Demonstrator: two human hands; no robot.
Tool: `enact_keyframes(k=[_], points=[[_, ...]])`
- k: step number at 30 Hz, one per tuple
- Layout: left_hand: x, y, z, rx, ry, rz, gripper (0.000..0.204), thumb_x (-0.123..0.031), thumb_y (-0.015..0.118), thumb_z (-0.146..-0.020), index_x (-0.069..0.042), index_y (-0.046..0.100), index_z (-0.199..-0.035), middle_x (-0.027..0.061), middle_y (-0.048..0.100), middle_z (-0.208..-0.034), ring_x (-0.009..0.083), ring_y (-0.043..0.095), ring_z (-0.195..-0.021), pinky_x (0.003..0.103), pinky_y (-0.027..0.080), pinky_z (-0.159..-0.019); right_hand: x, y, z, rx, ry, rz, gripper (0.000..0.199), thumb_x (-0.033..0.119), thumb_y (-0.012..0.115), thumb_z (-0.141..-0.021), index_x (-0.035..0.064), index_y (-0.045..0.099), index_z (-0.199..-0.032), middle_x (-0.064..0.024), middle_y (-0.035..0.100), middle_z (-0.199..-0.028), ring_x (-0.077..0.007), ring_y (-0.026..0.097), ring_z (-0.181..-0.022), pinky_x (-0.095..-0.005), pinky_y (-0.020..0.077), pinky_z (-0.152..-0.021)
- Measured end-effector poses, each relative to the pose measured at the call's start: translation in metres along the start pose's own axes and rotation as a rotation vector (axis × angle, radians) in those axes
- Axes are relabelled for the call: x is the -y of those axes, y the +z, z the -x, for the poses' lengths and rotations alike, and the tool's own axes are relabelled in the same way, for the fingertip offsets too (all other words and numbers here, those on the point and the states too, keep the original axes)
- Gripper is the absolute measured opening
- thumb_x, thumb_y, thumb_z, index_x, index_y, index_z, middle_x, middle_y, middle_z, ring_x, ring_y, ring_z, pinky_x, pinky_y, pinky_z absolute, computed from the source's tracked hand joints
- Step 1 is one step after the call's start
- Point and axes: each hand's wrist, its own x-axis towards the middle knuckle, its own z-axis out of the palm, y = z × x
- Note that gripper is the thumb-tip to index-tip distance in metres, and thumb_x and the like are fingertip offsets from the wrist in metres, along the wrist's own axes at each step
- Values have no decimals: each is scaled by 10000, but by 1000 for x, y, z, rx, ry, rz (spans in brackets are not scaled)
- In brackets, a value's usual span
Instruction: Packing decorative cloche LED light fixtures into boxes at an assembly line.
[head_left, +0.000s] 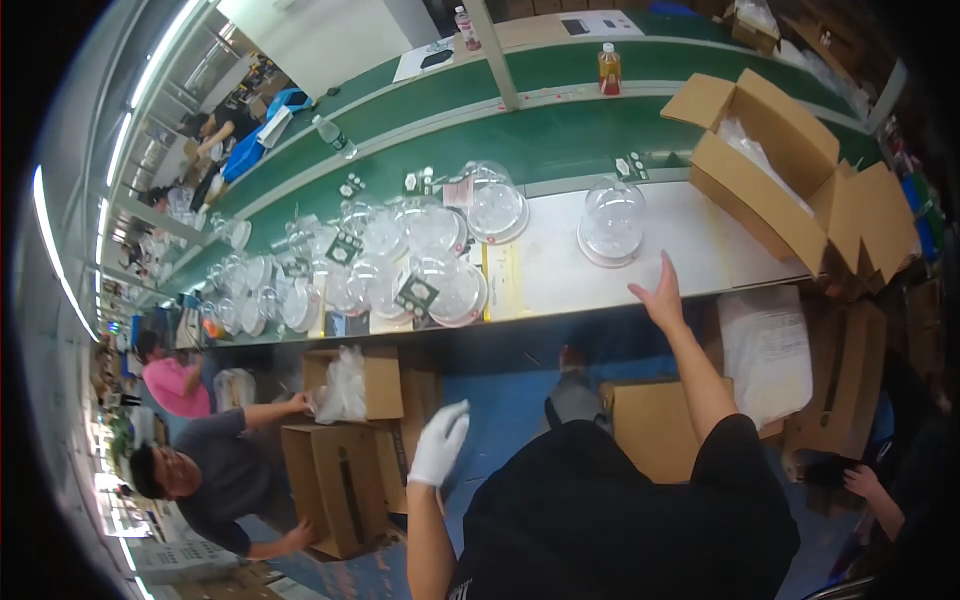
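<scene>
My right hand (662, 295) is bare and reaches to the front edge of the worktop, thumb and fingers apart and holding nothing. Just beyond its fingertips stands a clear plastic dome (612, 222) on a round base, and a gap shows between them. My left hand (440, 443), in a white glove, hangs over the blue floor below the bench, away from the domes. Its fingers point up, loosely stretched, with nothing seen in them. Several more clear domes (432, 230) crowd the bench to the left, some with dark green printed cards (416, 294) on or beside them.
An open cardboard box (750, 190) with clear plastic inside stands on the right of the bench. A bottle of amber drink (609, 70) stands behind. At left, a person (230, 460) handles cartons (335, 490). A taped carton (655, 430) and white packaging (767, 355) lie below the bench.
</scene>
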Motion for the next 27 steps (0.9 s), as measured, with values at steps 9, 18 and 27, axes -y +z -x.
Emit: enact_keyframes(k=[9,18,27], points=[[-179,36,-282,46,504,-56,344,-98,602,-948,-17,631,-1281,183,665,-1214,319,614,-1191,377,452,-1026,-1,60,-69,69,46,33,1361,471,930,-569,-10,135,-1563,-239,356,-1562,-350,334,-1467,-576,115,-1223],[-304,79,-391,-115,759,248,576,-317,362,-1080,36,312,-1532,218,341,-1585,324,310,-1484,393,218,-1215,2,53,-75,76,99,79,1342,455,926,-582,-4,136,-1565,-221,422,-1524,-337,408,-1423,-559,157,-1221],[-165,203,-486,348,350,134,603,-306,316,-1079,45,227,-1562,225,235,-1637,331,194,-1532,359,131,-1252,-7,67,-77,106,55,118,1257,486,909,-573,5,268,-1541,-180,400,-1557,-303,393,-1443,-551,136,-1231]])
